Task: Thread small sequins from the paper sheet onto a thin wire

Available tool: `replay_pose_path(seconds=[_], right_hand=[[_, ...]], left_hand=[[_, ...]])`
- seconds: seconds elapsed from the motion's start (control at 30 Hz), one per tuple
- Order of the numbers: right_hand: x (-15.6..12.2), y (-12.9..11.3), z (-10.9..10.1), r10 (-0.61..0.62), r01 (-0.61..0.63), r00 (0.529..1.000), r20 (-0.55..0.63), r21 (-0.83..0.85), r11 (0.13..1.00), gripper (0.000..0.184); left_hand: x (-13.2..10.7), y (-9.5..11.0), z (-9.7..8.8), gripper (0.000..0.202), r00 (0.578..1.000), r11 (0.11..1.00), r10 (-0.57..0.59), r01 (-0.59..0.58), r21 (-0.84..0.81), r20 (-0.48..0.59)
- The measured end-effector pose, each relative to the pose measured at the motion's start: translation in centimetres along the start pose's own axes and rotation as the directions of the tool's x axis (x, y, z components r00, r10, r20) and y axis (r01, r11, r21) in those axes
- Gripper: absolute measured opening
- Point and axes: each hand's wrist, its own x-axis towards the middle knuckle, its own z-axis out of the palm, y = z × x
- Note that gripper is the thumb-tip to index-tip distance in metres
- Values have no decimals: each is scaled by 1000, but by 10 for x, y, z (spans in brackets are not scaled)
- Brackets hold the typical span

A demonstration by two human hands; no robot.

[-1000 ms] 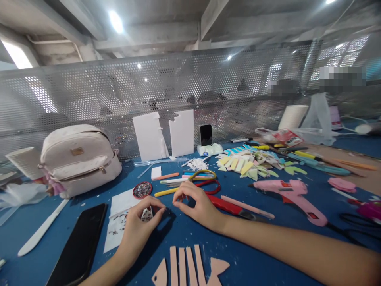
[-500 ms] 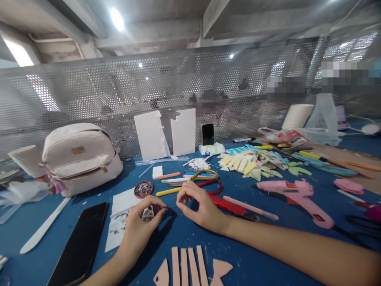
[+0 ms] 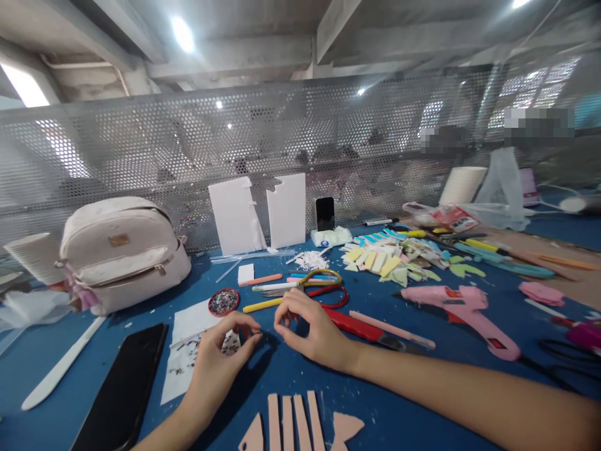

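Note:
My left hand (image 3: 220, 357) hovers over the blue table with thumb and index finger pinched together; whatever lies between the tips is too small to make out. Facing it, my right hand (image 3: 317, 329) has its fingers curled and its thumb near the index tip, and any held thing is hidden. Beside the left hand lies a white paper sheet (image 3: 176, 379) scattered with dark bits. Just behind it sits a round red-rimmed dish (image 3: 223, 302) of glittery specks. Below both hands, pink strips (image 3: 288, 423) lie between a fish-head piece (image 3: 253, 433) and a tail piece (image 3: 346, 427).
A black phone (image 3: 119, 388) and white plastic knife (image 3: 61, 366) lie left, before a pale backpack (image 3: 122, 257). Scissors (image 3: 328, 279), markers (image 3: 261, 305) and a red-handled cutter (image 3: 352, 324) lie behind the right hand. A pink glue gun (image 3: 469, 307) rests right, near paper scraps (image 3: 399, 257).
The view has shifted slightly. The two hands stay facing each other, and their fingertips look a little closer together. The things on the table have not moved.

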Motion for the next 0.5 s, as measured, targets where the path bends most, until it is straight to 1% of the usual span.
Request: replay_pose_path(seconds=[0.3,0.5], right_hand=[[-1,2,1,8,-8,1000,6,13,1000,11],[-1,1,1,4,-4,1000,6,12,1000,11]], left_hand=[[0,-5,-1,2,1000,1000,6,-6,1,25],[0,-1,-1,2,1000,1000,0,0,-2,20]])
